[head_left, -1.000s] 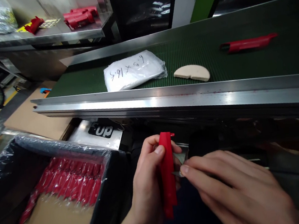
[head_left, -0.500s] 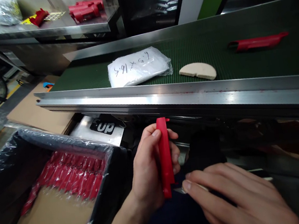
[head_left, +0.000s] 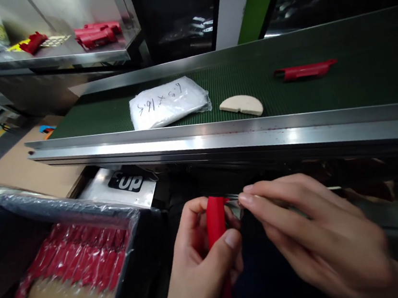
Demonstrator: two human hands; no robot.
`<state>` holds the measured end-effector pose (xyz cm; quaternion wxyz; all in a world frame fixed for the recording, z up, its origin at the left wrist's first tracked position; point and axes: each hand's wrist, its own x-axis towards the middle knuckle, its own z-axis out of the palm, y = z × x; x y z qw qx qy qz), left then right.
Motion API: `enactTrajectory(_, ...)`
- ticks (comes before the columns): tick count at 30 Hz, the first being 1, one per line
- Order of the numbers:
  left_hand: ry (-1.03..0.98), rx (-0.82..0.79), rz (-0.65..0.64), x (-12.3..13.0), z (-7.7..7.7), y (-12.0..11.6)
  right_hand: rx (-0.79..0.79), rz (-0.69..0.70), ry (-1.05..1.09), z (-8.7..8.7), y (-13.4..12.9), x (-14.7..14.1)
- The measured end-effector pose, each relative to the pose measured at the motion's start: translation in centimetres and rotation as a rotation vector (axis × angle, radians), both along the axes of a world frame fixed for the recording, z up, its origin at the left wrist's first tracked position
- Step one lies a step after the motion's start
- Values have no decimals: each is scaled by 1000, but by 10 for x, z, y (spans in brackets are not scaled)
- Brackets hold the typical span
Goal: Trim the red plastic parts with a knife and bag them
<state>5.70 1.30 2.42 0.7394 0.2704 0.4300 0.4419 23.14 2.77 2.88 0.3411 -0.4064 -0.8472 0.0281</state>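
Note:
My left hand (head_left: 205,259) is wrapped around a long red plastic part (head_left: 215,222), which it holds upright in front of me, thumb across its face. A small red tab sticks out to the right at the part's upper end. My right hand (head_left: 314,231) pinches a slim knife (head_left: 232,197) between thumb and fingers. Its thin metal tip is at that tab; whether it touches is too small to tell. Most of the handle is hidden by the fingers. Another red plastic part (head_left: 305,71) lies on the green conveyor belt (head_left: 241,78).
A white plastic-wrapped packet (head_left: 168,103) and a cream half-round piece (head_left: 241,105) sit on the belt behind its metal rail (head_left: 219,139). At lower left, a lined bin (head_left: 125,274) holds bagged red parts (head_left: 78,260) and cardboard. More red parts (head_left: 98,34) rest on a steel shelf (head_left: 65,60).
My right hand has moved up with the knife, from the red part's lower end to its upper end. My left hand has lowered the part and shifted its thumb. The view has shifted.

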Motion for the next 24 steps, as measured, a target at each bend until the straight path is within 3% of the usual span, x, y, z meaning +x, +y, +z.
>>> enactTrajectory(24,71,-61,8,9,6,-5,28,-13,3,-6,-7,9)
